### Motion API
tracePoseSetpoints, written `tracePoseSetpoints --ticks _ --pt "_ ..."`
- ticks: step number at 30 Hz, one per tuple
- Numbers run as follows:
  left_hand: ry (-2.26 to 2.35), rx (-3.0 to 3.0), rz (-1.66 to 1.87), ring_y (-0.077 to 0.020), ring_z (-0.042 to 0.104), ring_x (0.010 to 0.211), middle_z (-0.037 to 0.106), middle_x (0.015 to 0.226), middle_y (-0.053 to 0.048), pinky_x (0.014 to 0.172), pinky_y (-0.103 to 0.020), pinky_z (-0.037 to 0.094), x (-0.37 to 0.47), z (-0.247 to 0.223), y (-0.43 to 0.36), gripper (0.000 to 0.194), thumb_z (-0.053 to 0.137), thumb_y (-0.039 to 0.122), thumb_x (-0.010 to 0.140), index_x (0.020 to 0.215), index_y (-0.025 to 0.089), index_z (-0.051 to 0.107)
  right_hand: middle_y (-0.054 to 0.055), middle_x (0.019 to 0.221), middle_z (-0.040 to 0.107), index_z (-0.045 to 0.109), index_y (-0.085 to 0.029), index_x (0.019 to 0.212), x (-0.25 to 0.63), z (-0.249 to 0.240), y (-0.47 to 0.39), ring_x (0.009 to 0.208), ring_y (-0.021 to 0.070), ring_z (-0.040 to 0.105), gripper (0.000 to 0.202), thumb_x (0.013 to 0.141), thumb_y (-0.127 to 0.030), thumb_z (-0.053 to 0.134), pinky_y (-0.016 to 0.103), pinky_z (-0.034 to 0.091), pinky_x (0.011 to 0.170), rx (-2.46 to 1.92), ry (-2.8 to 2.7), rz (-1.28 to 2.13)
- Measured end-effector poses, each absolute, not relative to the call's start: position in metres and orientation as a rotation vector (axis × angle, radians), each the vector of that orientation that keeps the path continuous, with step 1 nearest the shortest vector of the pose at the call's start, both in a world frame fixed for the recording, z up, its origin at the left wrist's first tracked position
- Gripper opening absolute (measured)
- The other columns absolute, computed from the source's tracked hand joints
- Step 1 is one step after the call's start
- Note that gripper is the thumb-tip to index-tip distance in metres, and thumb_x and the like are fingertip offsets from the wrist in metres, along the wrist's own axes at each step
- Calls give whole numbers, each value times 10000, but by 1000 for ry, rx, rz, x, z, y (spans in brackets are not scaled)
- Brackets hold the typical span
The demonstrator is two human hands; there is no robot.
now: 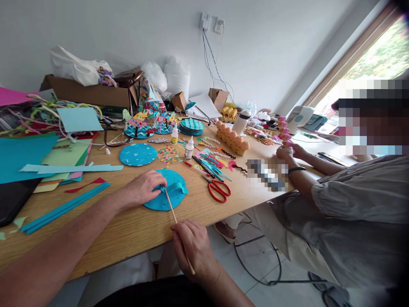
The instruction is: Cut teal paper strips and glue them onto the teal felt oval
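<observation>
On the wooden table in front of me lies a round blue disc (156, 204) with a raised, curved blue paper strip (179, 188) across it. Over the disc's left part, my left hand (140, 187) has its fingers closed on the end of that strip. My right hand (195, 245), at the table's front edge, grips a thin wooden stick (171, 205). The stick's far tip reaches the strip beside my left fingertips. Just behind stands a second blue disc (137, 154) with pale flecks, lying flat. Red-handled scissors (219, 190) rest to the right of the disc.
Small white glue bottles (188, 149) stand behind scattered confetti (168, 157). Blue paper strips (65, 208) and coloured sheets (25, 157) lie left. An orange egg-carton piece (232, 138) sits farther back. At right, another person (351, 204) holds a pink-orange carton piece (283, 130).
</observation>
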State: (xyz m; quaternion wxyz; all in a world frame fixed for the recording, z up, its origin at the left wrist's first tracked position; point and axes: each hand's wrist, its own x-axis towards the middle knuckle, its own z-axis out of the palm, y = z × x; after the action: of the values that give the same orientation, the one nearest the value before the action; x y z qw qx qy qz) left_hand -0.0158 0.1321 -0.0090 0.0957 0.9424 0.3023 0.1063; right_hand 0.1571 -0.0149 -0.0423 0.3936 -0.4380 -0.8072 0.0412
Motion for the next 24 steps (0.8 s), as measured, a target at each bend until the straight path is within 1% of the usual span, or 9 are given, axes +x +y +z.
tracePoseSetpoints --ticks 3,6,9,12,19,24 --pt "905 2776 300 -208 543 899 628 910 -51 829 -324 393 -16 -5 131 169 481 151 760 885 176 592 52 658 584 536 -150 806 158 -42 -15 618 154 541 199 837 -116 342 274 416 592 -1123 -2068 122" --pt "935 2718 296 -206 545 913 622 950 -50 826 -307 400 -20 4 131 195 484 200 755 916 174 590 53 655 577 529 -151 791 159 -41 -16 617 157 533 197 830 -117 340 274 410 594 -1133 -2080 143" --pt "1064 2631 301 -180 558 816 615 931 -37 727 -271 426 -30 12 135 246 444 266 770 952 179 584 54 659 574 525 -150 790 159 -41 -16 617 158 527 193 826 -117 338 272 403 594 -1140 -2091 155" --pt "1130 2585 243 -154 549 703 605 867 -23 616 -238 415 -41 14 140 270 450 292 751 959 186 585 49 647 564 519 -156 783 158 -42 -16 605 157 512 190 823 -120 336 269 392 585 -1137 -2109 130" --pt "1093 2543 189 -146 548 673 592 828 -10 584 -223 408 -52 -1 139 207 484 254 706 895 192 542 43 632 547 503 -167 771 156 -40 -17 581 160 481 180 812 -117 335 271 371 561 -1153 -2151 102" --pt "1115 2453 208 -146 554 681 581 808 2 582 -221 426 -53 -9 134 236 494 223 668 904 209 512 42 629 537 500 -166 775 155 -41 -17 573 161 469 177 814 -121 333 273 356 552 -1150 -2155 95"
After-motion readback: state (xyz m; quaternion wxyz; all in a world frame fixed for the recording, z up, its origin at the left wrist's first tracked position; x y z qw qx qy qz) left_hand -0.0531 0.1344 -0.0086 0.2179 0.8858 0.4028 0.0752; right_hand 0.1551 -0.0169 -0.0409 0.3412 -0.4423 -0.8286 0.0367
